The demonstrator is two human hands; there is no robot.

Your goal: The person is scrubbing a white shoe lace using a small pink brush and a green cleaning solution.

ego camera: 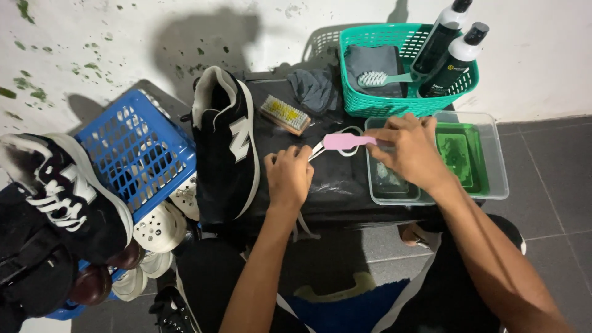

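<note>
Your right hand [410,148] pinches the pink brush [342,141] handle; left hand [288,176] closed on white lace [320,148]. Lace's limp, light, prob. wet — hold near brush, by tabletop's right edge.

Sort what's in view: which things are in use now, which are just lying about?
In use: left hand, right hand, pink brush, white shoelace, clear water tub.

Lying about: black sneaker, wooden brush, green basket, blue basket, grey cloth.

Bare forearms, no sleeves showing; dark trousers over the knees
</note>
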